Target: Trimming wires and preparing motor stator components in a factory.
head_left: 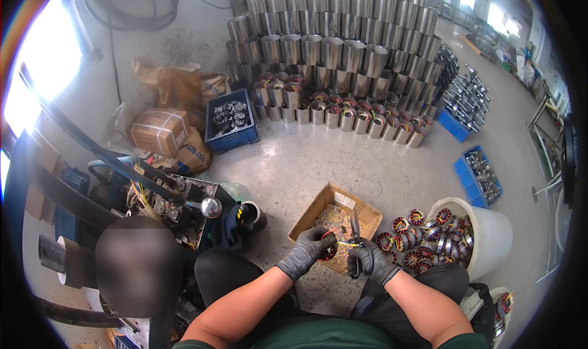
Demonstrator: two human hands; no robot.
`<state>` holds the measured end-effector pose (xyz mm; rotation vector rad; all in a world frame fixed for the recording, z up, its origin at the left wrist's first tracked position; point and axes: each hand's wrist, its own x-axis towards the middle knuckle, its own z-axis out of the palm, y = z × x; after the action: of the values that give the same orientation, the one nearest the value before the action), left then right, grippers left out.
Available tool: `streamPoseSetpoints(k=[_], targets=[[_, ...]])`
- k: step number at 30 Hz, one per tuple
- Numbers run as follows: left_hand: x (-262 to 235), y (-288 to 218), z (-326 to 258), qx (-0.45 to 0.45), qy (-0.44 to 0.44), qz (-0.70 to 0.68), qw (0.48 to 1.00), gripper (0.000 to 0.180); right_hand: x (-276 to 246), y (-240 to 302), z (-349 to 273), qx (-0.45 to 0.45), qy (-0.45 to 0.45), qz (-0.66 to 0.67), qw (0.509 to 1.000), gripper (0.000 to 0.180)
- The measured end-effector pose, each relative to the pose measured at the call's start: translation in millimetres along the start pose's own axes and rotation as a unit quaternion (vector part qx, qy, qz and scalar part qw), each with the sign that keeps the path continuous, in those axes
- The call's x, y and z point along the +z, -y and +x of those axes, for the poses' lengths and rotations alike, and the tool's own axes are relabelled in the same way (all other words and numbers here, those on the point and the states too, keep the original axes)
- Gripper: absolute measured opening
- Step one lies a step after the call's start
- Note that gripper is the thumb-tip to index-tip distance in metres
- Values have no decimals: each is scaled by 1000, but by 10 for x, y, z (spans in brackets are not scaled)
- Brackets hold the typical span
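Note:
My left hand (304, 251), in a grey glove, is closed on a motor stator (329, 253) with red windings. Yellow and pale wires (347, 244) stretch from the stator toward my right hand (371, 260), also gloved. That hand grips scissors (354, 224), their blades pointing up and away from me and their handles partly hidden by the fingers. Whether the blades touch the wires I cannot tell. Both hands are over the near part of an open cardboard box (366, 213), which has small colourful scraps on its bottom.
On the right, a pile of stators (422, 245) spills from a tipped white bucket (493, 239). Ahead stand rows of steel cylinders (331, 52), some with stators inside. Blue crates (468, 187) hold metal parts. At left is a machine with a round metal knob (211, 207).

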<state>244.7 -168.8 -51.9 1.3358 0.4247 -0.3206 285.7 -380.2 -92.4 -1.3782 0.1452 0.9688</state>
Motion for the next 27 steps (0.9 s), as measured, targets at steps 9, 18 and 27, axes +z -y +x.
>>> streamPoseSetpoints(k=[9,18,27], targets=[[-93,233,162,63,-82,-53,993,28,98,-118,-8,-48,67,42,996,42],[-132,244,190,76,-113,22,990,24,121,207,-38,88,62,121,987,38],[-30,291,125,28,-113,-101,988,22,327,105,-215,29,52,57,997,36]])
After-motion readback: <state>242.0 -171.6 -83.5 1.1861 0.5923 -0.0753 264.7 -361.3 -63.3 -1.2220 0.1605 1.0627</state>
